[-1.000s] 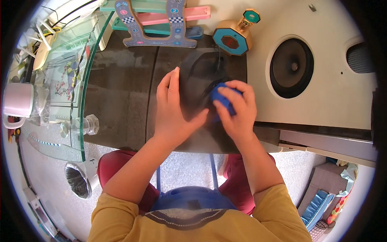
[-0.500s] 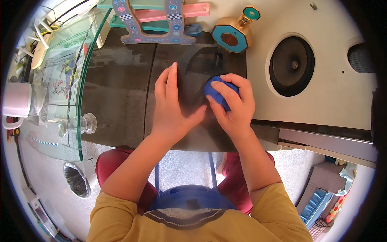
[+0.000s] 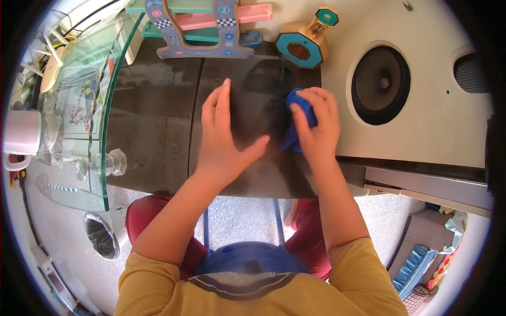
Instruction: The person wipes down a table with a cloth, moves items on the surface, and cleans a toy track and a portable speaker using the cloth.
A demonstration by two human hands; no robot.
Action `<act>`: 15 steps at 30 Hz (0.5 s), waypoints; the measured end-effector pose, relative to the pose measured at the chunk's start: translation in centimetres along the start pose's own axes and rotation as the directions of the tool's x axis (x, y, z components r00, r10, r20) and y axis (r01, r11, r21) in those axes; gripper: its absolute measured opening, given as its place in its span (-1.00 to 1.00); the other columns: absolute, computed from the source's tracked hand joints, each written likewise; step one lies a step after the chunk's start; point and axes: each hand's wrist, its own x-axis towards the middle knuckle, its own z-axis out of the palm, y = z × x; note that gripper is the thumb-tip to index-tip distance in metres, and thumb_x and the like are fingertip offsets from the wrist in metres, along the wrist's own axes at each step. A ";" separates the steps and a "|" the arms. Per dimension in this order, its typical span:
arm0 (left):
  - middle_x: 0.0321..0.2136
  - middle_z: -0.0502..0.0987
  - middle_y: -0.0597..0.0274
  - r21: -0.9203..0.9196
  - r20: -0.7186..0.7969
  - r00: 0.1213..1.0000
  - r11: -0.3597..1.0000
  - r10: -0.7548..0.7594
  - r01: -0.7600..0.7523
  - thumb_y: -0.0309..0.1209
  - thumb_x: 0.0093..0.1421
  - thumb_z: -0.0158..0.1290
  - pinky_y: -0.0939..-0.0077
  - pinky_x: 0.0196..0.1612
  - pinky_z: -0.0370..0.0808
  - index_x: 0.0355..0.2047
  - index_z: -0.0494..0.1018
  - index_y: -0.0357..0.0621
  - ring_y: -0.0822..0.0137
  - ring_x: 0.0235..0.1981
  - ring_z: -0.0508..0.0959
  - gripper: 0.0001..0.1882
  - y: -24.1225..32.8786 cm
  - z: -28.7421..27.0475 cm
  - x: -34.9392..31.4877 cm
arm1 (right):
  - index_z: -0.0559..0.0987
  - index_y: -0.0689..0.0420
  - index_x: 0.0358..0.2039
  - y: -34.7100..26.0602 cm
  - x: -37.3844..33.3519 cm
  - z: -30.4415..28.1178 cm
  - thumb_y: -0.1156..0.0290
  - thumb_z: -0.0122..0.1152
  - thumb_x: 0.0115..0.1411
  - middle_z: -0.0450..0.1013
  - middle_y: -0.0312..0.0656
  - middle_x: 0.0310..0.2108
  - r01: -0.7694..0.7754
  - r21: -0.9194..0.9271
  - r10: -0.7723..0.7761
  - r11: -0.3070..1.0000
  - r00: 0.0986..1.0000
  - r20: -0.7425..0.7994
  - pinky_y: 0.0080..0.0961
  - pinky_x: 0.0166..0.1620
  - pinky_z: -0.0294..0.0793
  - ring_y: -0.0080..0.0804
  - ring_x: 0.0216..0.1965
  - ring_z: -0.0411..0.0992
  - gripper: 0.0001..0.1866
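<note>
A crumpled blue cloth (image 3: 299, 118) is gripped in my right hand (image 3: 319, 122), pressed against the dark brown tabletop (image 3: 153, 126) near its right side. My left hand (image 3: 219, 134) is open over the middle of the same surface, thumb stretched toward the right and fingers pointing away from me. It holds nothing; whether its palm touches the top I cannot tell. Between the two hands the tabletop shows darker, curved, shiny patches, which may be wet marks or reflections.
Behind the hands stand a toy car ramp (image 3: 205, 50) and a gold and teal octagonal bottle (image 3: 301, 47). A white speaker cabinet (image 3: 421, 131) borders the right side. To the left, a glass shelf (image 3: 105, 158) overhangs, with a pink mug (image 3: 22, 131) beyond it.
My right hand has shifted to the right with the blue cloth, which now spreads out longer toward me. My left hand has stayed nearly in place.
</note>
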 end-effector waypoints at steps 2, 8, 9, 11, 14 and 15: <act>0.33 0.19 -0.16 -0.051 0.008 0.999 0.998 -0.033 0.033 -0.32 0.00 0.43 0.11 0.38 0.28 0.54 -0.06 -0.14 -0.13 0.34 0.28 0.20 -0.9 0.0 0.5 | 0.68 0.06 -0.08 1.5 0.0 0.1 0.41 0.46 0.18 0.51 -0.14 -0.06 -0.068 0.010 0.068 0.998 0.998 0.018 -0.31 -0.01 0.57 -0.12 -0.07 0.56 -0.72; 0.40 0.25 -0.12 -0.307 0.142 0.951 0.901 -0.276 0.307 -0.39 0.18 0.32 0.30 0.42 0.23 0.56 -0.09 -0.14 0.12 0.38 0.31 0.06 -2.6 -1.4 1.3 | 0.68 0.07 -0.09 0.4 -0.6 1.0 0.42 0.47 0.16 0.51 -0.15 -0.06 -0.050 0.031 0.047 0.998 0.993 0.112 -0.31 -0.02 0.57 -0.11 -0.07 0.56 -0.71; 0.41 0.24 -0.10 -0.333 0.197 0.917 0.856 -0.347 0.395 -0.40 0.21 0.30 0.34 0.42 0.22 0.57 -0.10 -0.13 0.16 0.39 0.31 0.04 -2.8 -1.6 1.4 | 0.68 0.07 -0.08 0.5 -0.8 1.2 0.43 0.48 0.15 0.51 -0.14 -0.06 -0.015 0.029 0.012 0.999 0.993 0.118 -0.31 -0.05 0.59 -0.11 -0.08 0.56 -0.70; 0.42 0.24 -0.10 -0.350 0.223 0.905 0.837 -0.362 0.421 -0.40 0.22 0.29 0.35 0.42 0.22 0.57 -0.09 -0.14 0.16 0.39 0.30 0.04 -3.4 -1.7 1.3 | 0.68 0.07 -0.09 0.4 -0.9 1.1 0.42 0.49 0.14 0.51 -0.15 -0.06 -0.007 0.023 0.004 1.000 0.992 0.129 -0.31 -0.05 0.59 -0.12 -0.08 0.56 -0.70; 0.42 0.22 -0.10 -0.351 0.237 0.898 0.830 -0.370 0.434 -0.39 0.23 0.29 0.36 0.42 0.21 0.56 -0.09 -0.16 0.17 0.40 0.30 0.03 -3.8 -1.5 1.3 | 0.68 0.06 -0.09 0.7 -0.9 1.2 0.42 0.50 0.14 0.51 -0.15 -0.06 -0.016 0.009 0.014 1.000 0.990 0.140 -0.30 -0.06 0.60 -0.12 -0.08 0.57 -0.69; 0.42 0.22 -0.10 -0.338 0.230 0.904 0.841 -0.361 0.422 -0.38 0.24 0.29 0.36 0.43 0.20 0.56 -0.09 -0.18 0.17 0.40 0.29 0.03 -3.8 -1.5 1.3 | 0.68 0.06 -0.09 0.7 -0.8 1.2 0.42 0.50 0.13 0.51 -0.15 -0.05 -0.035 -0.005 0.035 0.999 0.990 0.140 -0.30 -0.06 0.60 -0.12 -0.08 0.57 -0.69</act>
